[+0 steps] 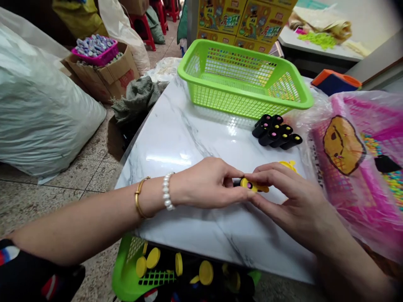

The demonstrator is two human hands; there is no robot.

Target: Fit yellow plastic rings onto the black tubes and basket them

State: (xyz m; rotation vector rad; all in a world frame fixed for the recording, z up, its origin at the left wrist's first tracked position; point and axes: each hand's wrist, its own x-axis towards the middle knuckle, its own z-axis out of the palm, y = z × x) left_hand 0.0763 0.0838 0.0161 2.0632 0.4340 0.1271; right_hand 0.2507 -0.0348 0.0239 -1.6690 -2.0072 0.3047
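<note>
Over the white marbled table, my left hand (210, 183) pinches a small black part whose end shows between thumb and forefinger. Against it my right hand (288, 195) grips a small yellow piece (258, 187) with a pink dot. The fingertips of both hands meet there. Another yellow piece (289, 165) lies just behind my right hand, partly hidden by it. Farther back stands a cluster of several black cylinders (273, 136) with pink or yellow centres.
Behind is a green basket (248, 100). A pink basket (378, 209) in clear plastic, with colourful bits, stands at the right. Below the table's front edge, another green basket (121, 268) holds yellow discs. Sacks (40, 105) and a cardboard box (118, 73) are at the left.
</note>
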